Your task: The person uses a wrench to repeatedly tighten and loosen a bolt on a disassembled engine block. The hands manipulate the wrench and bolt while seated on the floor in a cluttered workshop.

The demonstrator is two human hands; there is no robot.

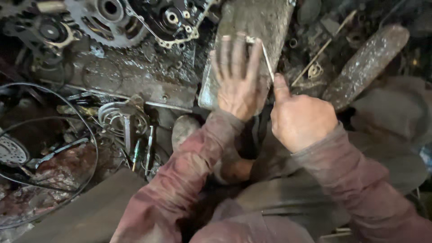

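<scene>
My view is dim and warm-toned, with soft light falling from above onto the middle of the frame. The left hand (238,83) shows motion blur at its fingertips, while the right hand (299,118) reads sharper. I see deep shadow along the top edge and left side, where the sprocket (108,20) and cables (67,103) sink into black. Greasy metal gives faint dull sheen, no hard glare. The picture is grainy and soft toward the corners.

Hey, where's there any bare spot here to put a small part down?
The greasy flat plate below the sprocket is mostly bare, left of the left hand. The top of the grey block beyond the fingers is open too. Crowded: cables and tools at left, and scrap rods past the right hand.
</scene>
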